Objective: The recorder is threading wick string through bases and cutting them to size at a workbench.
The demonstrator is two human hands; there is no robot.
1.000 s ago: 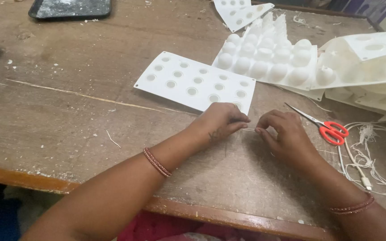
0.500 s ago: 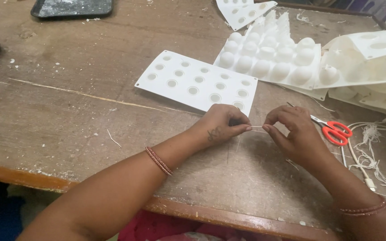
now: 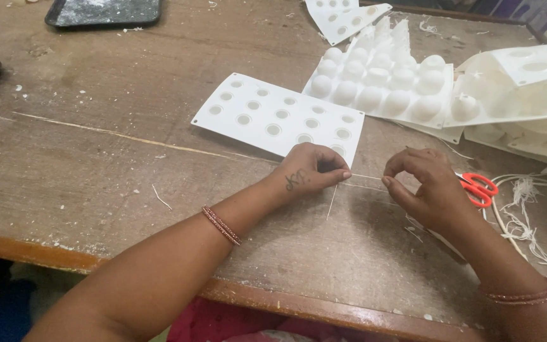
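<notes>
Wick (image 3: 365, 178) stretches taut between left hand (image 3: 311, 170) and right hand (image 3: 427, 185), both pinching it beside the mould (image 3: 280, 117); threading it next likely needs a steady aim.

Even, soft daylight, moderately bright. Weak shadows under both forearms on the table (image 3: 96, 164). White moulds (image 3: 381, 82) near the far right edge slightly blown out. Sharp overall, mild softness at corners.

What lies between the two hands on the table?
In the head view, a thin pale string runs taut from the left hand to the right hand, both pinching it, over bare wooden table.
</notes>
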